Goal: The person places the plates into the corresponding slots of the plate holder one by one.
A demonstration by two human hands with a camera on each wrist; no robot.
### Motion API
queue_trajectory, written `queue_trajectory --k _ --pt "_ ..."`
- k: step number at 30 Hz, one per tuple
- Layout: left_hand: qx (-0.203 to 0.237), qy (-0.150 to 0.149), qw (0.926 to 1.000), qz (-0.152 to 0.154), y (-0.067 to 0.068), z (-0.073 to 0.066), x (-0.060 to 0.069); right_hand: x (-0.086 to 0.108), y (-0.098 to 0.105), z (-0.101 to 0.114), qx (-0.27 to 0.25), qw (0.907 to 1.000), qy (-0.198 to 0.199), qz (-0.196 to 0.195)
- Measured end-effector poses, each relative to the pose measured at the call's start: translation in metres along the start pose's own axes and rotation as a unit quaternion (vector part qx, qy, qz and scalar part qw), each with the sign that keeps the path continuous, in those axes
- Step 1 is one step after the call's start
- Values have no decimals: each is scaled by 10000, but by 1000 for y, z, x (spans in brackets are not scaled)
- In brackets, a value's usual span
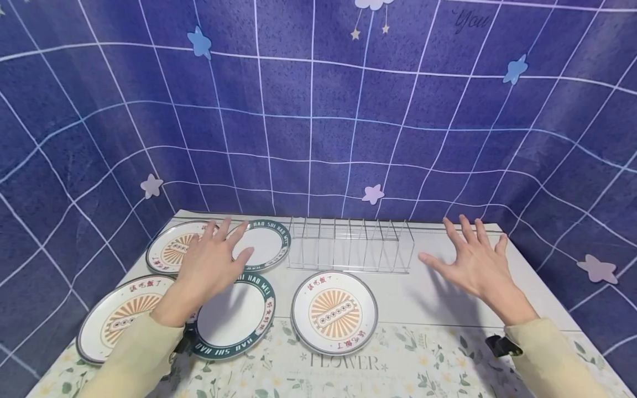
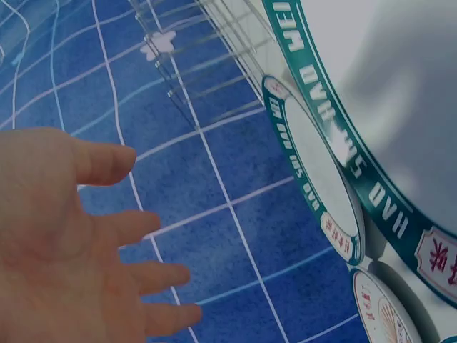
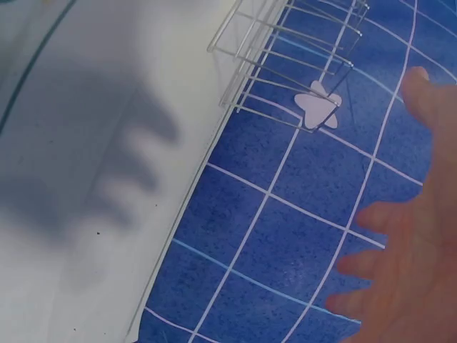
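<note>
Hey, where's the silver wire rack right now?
In the head view, the silver wire rack stands just right of center before the blue backdrop, right of the farther green-rimmed white plate and behind the rightmost round white plate with orange rays.

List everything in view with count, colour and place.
Sunburst plates: three, white and orange, two far left, one front centre.
Green-rimmed plates: two, white, left of centre.
Wire rack: one, silver, back centre.
Tabletop: one, white, floral at front.
Backdrop: one, blue, pale gridlines, behind tabletop.
Large stars: five, blue or pale, on backdrop.
Cloud with hanging stars: one, pale, top.
Sleeves: two, pale yellow, forearms.
Wrist devices: two, dark, at wrists.
Left hand: one, bare, above left plates.
Right hand: one, bare, right of rack.
</note>
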State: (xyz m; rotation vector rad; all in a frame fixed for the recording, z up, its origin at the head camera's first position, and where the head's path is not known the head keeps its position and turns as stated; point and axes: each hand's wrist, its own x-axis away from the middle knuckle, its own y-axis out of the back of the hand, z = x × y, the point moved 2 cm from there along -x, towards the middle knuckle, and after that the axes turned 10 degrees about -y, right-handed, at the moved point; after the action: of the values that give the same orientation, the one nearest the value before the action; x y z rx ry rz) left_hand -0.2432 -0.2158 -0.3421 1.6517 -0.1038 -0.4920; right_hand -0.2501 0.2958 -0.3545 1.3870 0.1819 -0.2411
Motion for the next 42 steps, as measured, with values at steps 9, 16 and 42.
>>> queue_trajectory --k 9,16,42 --pt "240 -103 9992 -305 1 -13 15 13 2 -2 -22 9997 161 -199" --pt "578 -189 9973 -412 -4 -25 22 21 2 -1 -239 9990 309 -227" --pt "3415 -739 9359 459 -49 -81 18 24 -3 16 -2616 9597 1027 -79"
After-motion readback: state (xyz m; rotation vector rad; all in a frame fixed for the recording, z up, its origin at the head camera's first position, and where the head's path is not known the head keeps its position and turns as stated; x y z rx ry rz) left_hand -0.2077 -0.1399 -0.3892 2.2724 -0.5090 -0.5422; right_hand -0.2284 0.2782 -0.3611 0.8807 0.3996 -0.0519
